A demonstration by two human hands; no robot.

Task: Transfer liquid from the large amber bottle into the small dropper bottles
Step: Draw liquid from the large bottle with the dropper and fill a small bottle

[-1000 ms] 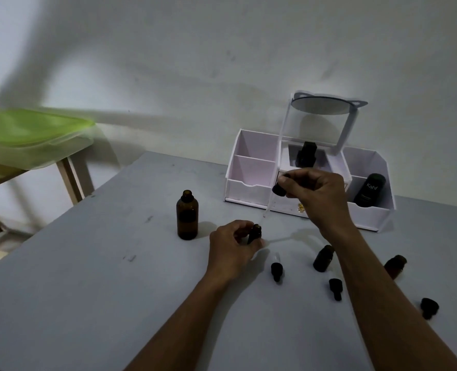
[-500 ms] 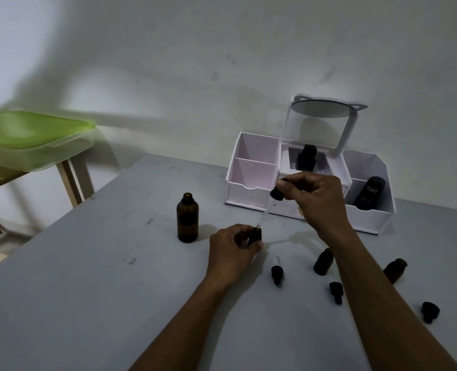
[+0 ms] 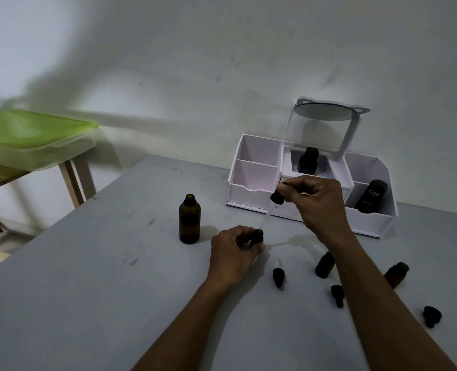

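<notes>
The large amber bottle (image 3: 189, 219) stands uncapped on the grey table (image 3: 88, 290), left of my hands. My left hand (image 3: 235, 250) grips a small dropper bottle (image 3: 258, 235) upright on the table. My right hand (image 3: 317, 203) pinches the black bulb of a long dropper (image 3: 271, 207), whose glass tube slants down with its tip at the small bottle's mouth. Two more small bottles (image 3: 324, 265) (image 3: 396, 274) stand to the right, partly behind my right forearm.
Loose dropper caps lie on the table (image 3: 278, 275) (image 3: 337, 295) (image 3: 432, 319). A white organizer (image 3: 254, 180) with a mirror and dark bottles stands against the back wall. A wooden stand with a green-lidded box (image 3: 32, 135) is at left.
My right hand has lowered the dropper, bringing its tip from above the small bottle down to its mouth. My left hand stays on the bottle.
</notes>
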